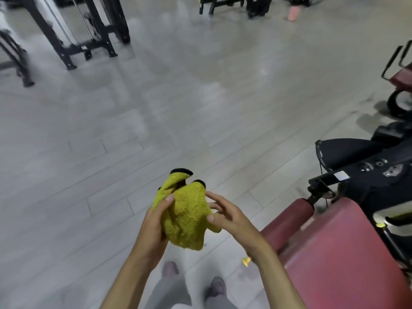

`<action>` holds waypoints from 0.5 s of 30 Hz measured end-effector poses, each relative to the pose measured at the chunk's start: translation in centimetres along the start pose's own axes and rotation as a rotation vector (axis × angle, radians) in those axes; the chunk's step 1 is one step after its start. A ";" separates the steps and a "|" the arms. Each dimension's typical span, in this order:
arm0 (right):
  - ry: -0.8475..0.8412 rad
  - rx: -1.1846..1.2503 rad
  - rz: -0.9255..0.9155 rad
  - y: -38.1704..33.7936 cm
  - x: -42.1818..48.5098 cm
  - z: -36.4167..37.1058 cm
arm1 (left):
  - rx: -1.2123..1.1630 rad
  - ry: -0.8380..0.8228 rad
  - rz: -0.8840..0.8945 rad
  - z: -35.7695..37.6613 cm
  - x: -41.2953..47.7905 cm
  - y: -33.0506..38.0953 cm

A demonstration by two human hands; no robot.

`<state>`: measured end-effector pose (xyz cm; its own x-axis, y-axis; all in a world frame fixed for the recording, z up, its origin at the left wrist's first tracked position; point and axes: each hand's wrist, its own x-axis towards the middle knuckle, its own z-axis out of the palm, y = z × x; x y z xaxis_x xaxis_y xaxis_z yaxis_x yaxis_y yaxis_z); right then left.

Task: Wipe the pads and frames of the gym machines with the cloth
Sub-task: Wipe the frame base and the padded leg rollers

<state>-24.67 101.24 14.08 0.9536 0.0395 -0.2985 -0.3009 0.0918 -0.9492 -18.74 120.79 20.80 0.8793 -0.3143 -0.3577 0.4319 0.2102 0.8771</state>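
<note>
A crumpled yellow-green cloth (186, 216) with black edging is bunched in front of me at waist height. My left hand (153, 226) grips its left side, thumb over the top. My right hand (225, 216) touches its right edge, the thumb on the fabric and the fingers spread loosely behind it. At the lower right stands a gym machine with a dark red seat pad (343, 259), a red roller pad (287, 221) and a black frame (365, 175); both hands are left of it and apart from it.
Grey plank floor (156, 112) spreads ahead. A black rack frame (89, 39) stands at the back left, more black equipment (234, 5) at the far top, another red-seated machine (401, 79) at the right edge. My feet (194, 279) are below. A small yellow scrap (246, 261) lies on the floor.
</note>
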 end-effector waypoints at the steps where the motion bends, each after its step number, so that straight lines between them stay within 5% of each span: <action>1: -0.005 0.025 0.028 -0.3 1.1 0.0 | -0.033 0.014 -0.010 -0.2 1.6 0.6; 7: 0.028 0.036 0.078 -2.1 8.7 0.2 | -0.209 -0.019 -0.237 -1.7 12.0 3.5; 11: 0.285 0.080 0.028 -4.3 13.8 0.7 | -0.059 -0.178 -0.318 -2.5 19.3 6.0; 15: 0.600 0.185 -0.079 -6.2 17.2 0.5 | 0.099 -0.518 -0.452 -2.6 24.9 5.8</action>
<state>-6.36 101.90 14.88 0.7964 -0.5346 -0.2828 -0.1745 0.2446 -0.9538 6.18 116.55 16.15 0.3979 -0.7575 -0.5176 0.6914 -0.1233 0.7119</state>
